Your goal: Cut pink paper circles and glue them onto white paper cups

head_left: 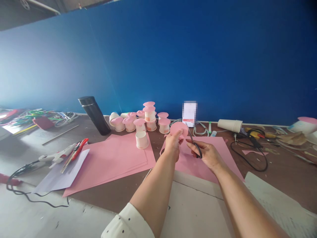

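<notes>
My left hand (173, 145) pinches a round pink paper disc (177, 128) by its lower edge, thumb on top. In my right hand (206, 153) is a pair of scissors (197, 148) with dark handles, its blades pointing up beside the disc's right edge. Whether the blades touch the paper I cannot tell. Beneath both hands lies a pink paper sheet (223, 158). To the left, a white paper cup (142, 140) stands on more pink sheets (111, 155). Behind it are several small cups topped with pink discs (149, 114), some of them stacked.
A black flask (95, 115) stands at the back left. A glue gun (58, 153) and a red cutter knife (75, 152) lie on white paper (64, 175). Stacked paper cups (230, 125) and a black cable (250, 158) lie at right. A blue partition (173, 59) rises behind.
</notes>
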The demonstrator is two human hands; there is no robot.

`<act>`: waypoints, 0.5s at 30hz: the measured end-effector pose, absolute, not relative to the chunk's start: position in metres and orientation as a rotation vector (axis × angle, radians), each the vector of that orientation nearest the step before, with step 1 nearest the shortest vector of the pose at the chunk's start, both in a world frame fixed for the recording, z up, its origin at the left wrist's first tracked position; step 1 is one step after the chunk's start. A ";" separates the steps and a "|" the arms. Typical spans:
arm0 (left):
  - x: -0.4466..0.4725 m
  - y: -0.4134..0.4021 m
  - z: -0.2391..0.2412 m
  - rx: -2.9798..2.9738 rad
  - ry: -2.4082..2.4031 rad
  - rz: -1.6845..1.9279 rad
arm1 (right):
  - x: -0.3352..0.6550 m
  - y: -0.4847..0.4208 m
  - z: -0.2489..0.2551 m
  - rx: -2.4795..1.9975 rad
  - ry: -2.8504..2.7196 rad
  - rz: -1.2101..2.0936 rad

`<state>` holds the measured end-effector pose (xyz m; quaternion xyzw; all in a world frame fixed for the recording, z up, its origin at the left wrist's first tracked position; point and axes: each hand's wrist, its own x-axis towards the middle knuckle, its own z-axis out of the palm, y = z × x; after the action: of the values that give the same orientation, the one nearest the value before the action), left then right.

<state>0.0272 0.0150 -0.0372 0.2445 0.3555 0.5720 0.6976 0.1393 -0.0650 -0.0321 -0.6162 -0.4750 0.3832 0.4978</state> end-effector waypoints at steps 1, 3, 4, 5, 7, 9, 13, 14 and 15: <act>0.027 0.015 -0.037 0.544 0.795 1.275 | 0.139 -0.065 -0.032 -1.487 -1.152 0.929; 0.027 0.015 -0.037 0.542 0.794 1.273 | 0.140 -0.065 -0.033 -1.482 -1.151 0.930; 0.027 0.015 -0.037 0.543 0.792 1.270 | 0.140 -0.064 -0.034 -1.483 -1.152 0.929; 0.027 0.015 -0.037 0.543 0.789 1.268 | 0.140 -0.064 -0.034 -1.484 -1.153 0.926; 0.027 0.015 -0.037 0.546 0.781 1.269 | 0.141 -0.064 -0.035 -1.483 -1.161 0.921; 0.027 0.015 -0.037 0.551 0.776 1.275 | 0.141 -0.063 -0.036 -1.481 -1.173 0.918; 0.028 0.015 -0.038 0.554 0.775 1.281 | 0.142 -0.063 -0.037 -1.481 -1.174 0.922; 0.028 0.015 -0.038 0.553 0.772 1.283 | 0.142 -0.063 -0.036 -1.478 -1.175 0.923; 0.028 0.015 -0.039 0.550 0.769 1.286 | 0.141 -0.063 -0.036 -1.475 -1.175 0.925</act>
<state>0.0279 0.0150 -0.0392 0.2468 0.3448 0.5768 0.6982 0.1413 -0.0631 -0.0362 -0.6094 -0.4853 0.3820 0.4972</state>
